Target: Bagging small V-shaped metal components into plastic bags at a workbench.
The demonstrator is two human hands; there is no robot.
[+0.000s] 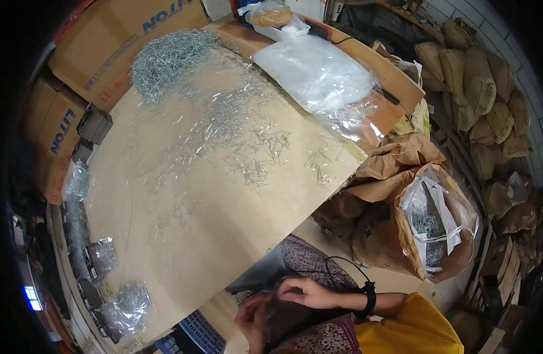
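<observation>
My right hand (307, 293) is over my lap, fingers curled and pinched together. Lower and to its left is my left hand (252, 321), fingers bent in toward the right one. A dark, thin, partly see-through patch (277, 318) lies between them; I cannot make out what it is. Both hands are off the table (206, 236), by its near edge. On the tabletop, thin silvery metal pins (248, 153) lie scattered, thickening toward a large heap of pins (171, 62) at the far left.
Filled clear packets (127, 307) with dark cards line the left edge, below cardboard boxes (115, 50). Clear plastic bags (318, 71) lie at the far right, near a white tray (277, 30). A lined paper sack (410, 236) holds metal pieces. A blue crate (203, 333) stands below.
</observation>
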